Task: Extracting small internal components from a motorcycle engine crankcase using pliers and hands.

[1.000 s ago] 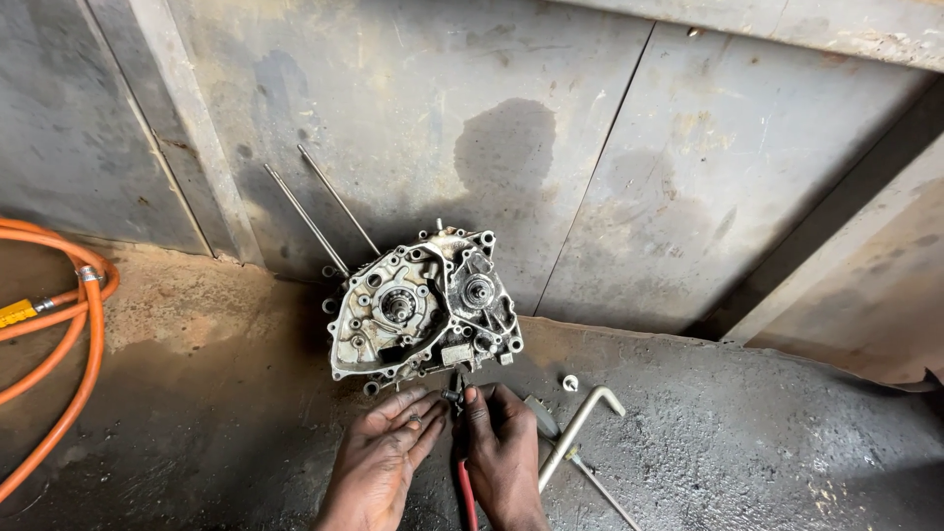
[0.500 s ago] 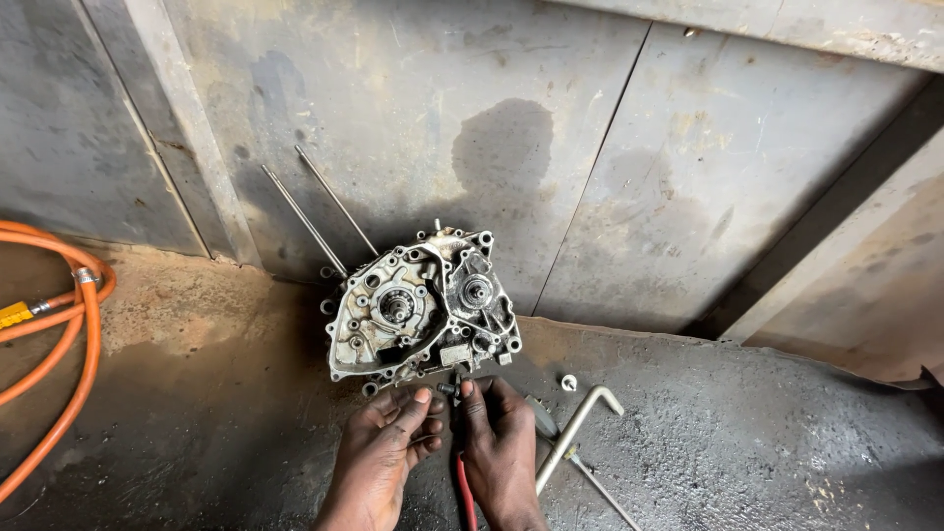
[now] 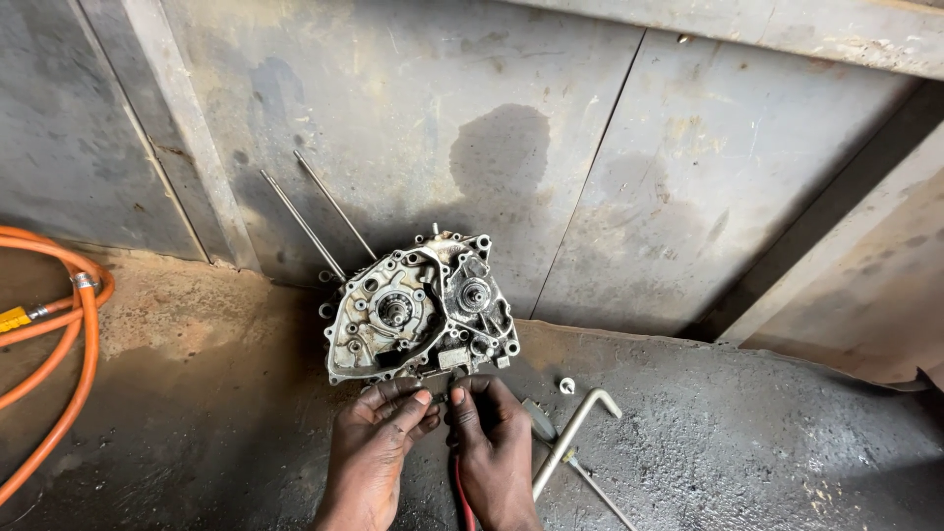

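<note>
1. Down on the stained floor (image 3: 197, 433), one engine crankcase (image 3: 418, 310) leans back against the metal wall (image 3: 413, 118), so its open, gear-filled face tilts up towards the person.
2. Two hands work side by side at the crankcase's lower edge. The left hand (image 3: 379, 442) has its fingers (image 3: 413, 401) bunched together, tips touching the casting's bottom rim.
3. The right hand (image 3: 492, 438) has its fingers curled around a red-handled tool (image 3: 462, 497); whether they clamp it firmly I cannot tell.
4. Two thin rods (image 3: 315, 216) rise from the crankcase's upper left, slanting against the wall.
5. Right of the crankcase lie one bent L-shaped wrench (image 3: 575, 433) and one small pale nut (image 3: 566, 385).
6. Far left of the crankcase, one orange hose (image 3: 69, 383) loops across the floor.
</note>
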